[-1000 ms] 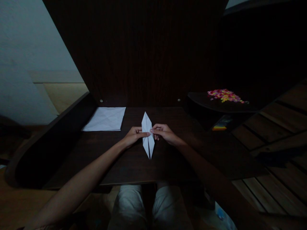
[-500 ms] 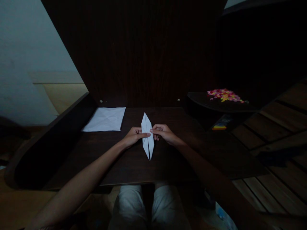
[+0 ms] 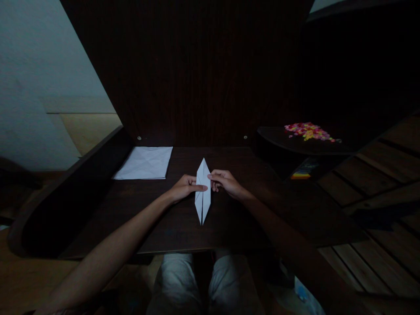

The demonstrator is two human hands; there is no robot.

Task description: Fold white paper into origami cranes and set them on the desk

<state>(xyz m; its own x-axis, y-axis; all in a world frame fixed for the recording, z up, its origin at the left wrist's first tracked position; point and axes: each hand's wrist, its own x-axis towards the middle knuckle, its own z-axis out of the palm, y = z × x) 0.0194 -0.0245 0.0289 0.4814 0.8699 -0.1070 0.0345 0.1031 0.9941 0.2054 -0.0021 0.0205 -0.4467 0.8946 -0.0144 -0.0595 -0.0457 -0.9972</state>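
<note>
Two bare hands hold a narrow folded white paper point(image 3: 206, 202) between them over a dark wooden table point(image 3: 164, 232)

Seen from above in dim light, the folded paper stands out pale in the middle of the scene. It is a long, slim diamond with blunt sides, one point away from the person and one end toward them. That near end is split by a slit into two thin tips side by side.

The left hand point(image 3: 183, 189) is on the paper's left side, closed in a pinch: its thumb lies flat across the middle of the upper face, with the other fingers at the left edge and partly hidden. The right hand point(image 3: 228, 182) is on the right side, its grip narrow too, thumb and fingers meeting the right edge a little farther from the person than the left thumb. Whether the paper touches the table beneath is hard to tell.

Beyond the left hand, near the back of the table, lie white square sheets point(image 3: 144, 162) marked with creases, well apart from the folded paper. To the far right, a dark rounded shelf point(image 3: 274, 136) carries a heap of small pink, red and yellow pieces point(image 3: 308, 130). Below the table's front edge are the person's knees in light cloth point(image 3: 179, 275).
</note>
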